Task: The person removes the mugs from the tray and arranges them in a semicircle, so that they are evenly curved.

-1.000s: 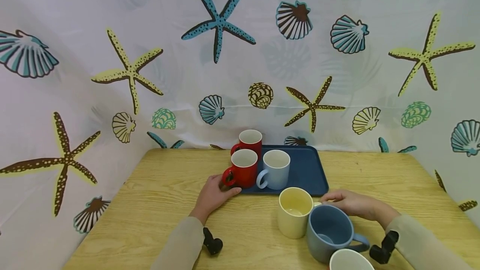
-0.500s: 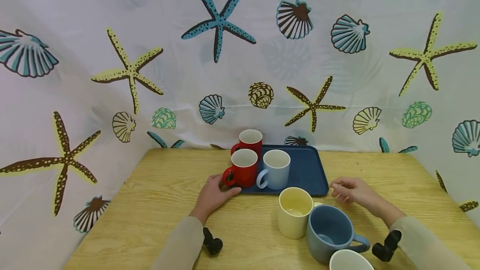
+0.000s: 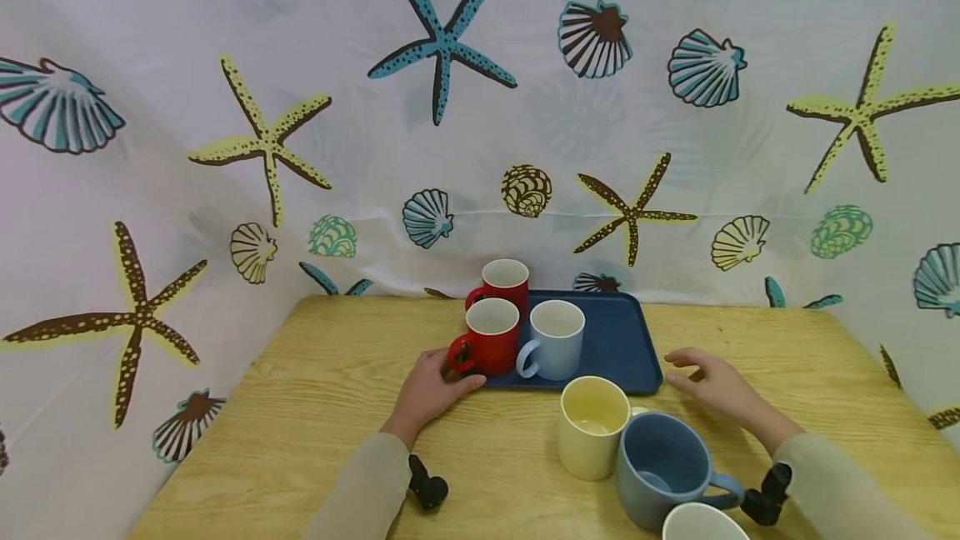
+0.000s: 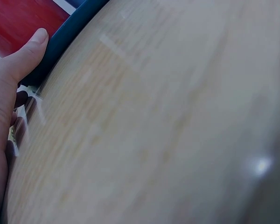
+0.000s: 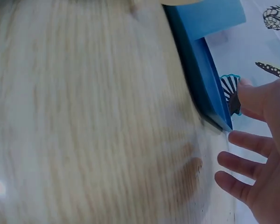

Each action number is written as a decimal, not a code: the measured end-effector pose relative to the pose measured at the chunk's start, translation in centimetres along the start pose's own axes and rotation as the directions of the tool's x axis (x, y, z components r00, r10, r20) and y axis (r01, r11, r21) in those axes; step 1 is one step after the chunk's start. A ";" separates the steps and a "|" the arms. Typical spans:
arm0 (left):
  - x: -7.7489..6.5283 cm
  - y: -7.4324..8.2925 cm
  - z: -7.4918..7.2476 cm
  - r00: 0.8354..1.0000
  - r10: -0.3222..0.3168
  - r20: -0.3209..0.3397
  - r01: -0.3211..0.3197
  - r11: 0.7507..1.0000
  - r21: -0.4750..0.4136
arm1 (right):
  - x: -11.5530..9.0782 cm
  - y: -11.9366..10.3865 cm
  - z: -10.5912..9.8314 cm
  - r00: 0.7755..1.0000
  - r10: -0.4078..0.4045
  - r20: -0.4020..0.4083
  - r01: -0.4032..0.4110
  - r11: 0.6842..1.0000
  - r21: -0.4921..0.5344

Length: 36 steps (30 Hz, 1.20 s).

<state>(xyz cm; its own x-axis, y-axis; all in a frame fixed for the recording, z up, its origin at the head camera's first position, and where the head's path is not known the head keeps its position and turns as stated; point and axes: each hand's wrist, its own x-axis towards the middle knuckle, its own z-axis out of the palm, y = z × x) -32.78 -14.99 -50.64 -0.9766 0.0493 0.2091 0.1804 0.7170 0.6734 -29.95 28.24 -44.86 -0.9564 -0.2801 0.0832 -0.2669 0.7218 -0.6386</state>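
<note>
A dark blue tray lies at the back of the table with two red mugs and a light blue mug standing upright on it. My left hand grips the tray's front left corner; in the left wrist view the thumb lies over the tray rim beside a red mug, the other fingers lower and partly hidden. Just off the tray's front right corner is my right hand, holding nothing. In the right wrist view its fingers are loosely spread near the tray's end.
In front of the tray stand a yellow mug and a larger blue-grey mug, close together. A further mug with a white inside is cut off at the bottom edge. A patterned cloth hangs behind the wooden table.
My right hand has moved from beside the yellow mug's handle, back and slightly right, to near the tray's right corner, its fingers spreading. The left hand stays at the tray's corner.
</note>
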 end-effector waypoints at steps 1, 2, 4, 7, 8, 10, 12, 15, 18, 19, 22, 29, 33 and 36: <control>0.0 0.0 0.0 1.000 0.002 0.000 -0.002 1.000 -0.001 | 0.1 0.1 0.0 1.000 -0.020 0.006 0.020 1.000 -0.014; 0.0 0.1 0.0 1.000 0.004 0.000 -0.004 1.000 -0.003 | 0.1 0.2 0.1 0.999 -0.040 0.009 0.041 0.999 -0.031; 0.0 0.1 0.0 1.000 0.005 0.001 -0.005 1.000 -0.002 | 0.2 0.5 0.3 0.997 -0.078 0.008 0.078 0.995 -0.067; 0.0 0.1 0.1 1.000 0.010 -0.005 -0.010 1.000 -0.002 | 0.4 0.9 0.7 0.994 -0.105 -0.010 0.103 0.984 -0.145; 0.0 0.1 0.1 1.000 0.013 -0.006 -0.013 1.000 -0.002 | 0.4 1.0 0.8 0.994 -0.106 -0.020 0.101 0.979 -0.177; 0.0 0.1 0.2 1.000 0.019 -0.007 -0.019 1.000 -0.004 | 0.4 1.1 1.1 0.994 -0.104 -0.031 0.094 0.967 -0.236; 0.0 0.1 0.2 1.000 0.021 -0.007 -0.021 1.000 -0.006 | 0.4 1.1 1.2 0.993 -0.112 -0.034 0.098 0.955 -0.279; 0.0 0.2 0.3 1.000 0.017 -0.002 -0.017 1.000 -0.010 | 0.4 1.2 1.4 0.992 -0.124 -0.023 0.111 0.945 -0.308; -0.1 0.3 0.2 1.000 0.010 0.002 -0.010 1.000 -0.009 | 0.5 1.3 1.7 0.991 -0.137 -0.011 0.127 0.946 -0.299; -0.1 0.3 0.1 1.000 0.009 0.002 -0.009 1.000 -0.008 | 0.5 1.4 1.8 0.990 -0.141 -0.009 0.132 0.945 -0.299; -0.1 0.3 0.0 1.000 0.011 -0.001 -0.011 1.000 -0.005 | 0.7 1.6 2.0 0.988 -0.153 -0.010 0.143 0.942 -0.305; 0.0 0.4 -0.3 1.000 0.006 0.001 -0.006 1.000 -0.011 | 0.9 1.5 2.3 0.994 -0.109 -0.007 0.099 0.929 -0.356; 0.0 0.3 -0.2 1.000 0.011 0.001 -0.011 1.000 -0.008 | 0.8 1.4 2.3 0.995 -0.095 -0.007 0.086 0.927 -0.366; 0.0 0.3 -0.1 1.000 0.013 -0.002 -0.013 1.000 -0.004 | 0.9 1.4 2.3 0.996 -0.090 -0.006 0.081 0.925 -0.371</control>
<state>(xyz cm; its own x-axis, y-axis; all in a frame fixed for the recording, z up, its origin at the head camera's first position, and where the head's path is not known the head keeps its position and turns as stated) -32.72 -14.88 -50.37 -0.9741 0.0569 0.2191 0.1932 0.7132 0.6738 -30.90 27.58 -47.46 -0.9292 -0.3400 0.1449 -0.3687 0.8799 -0.2998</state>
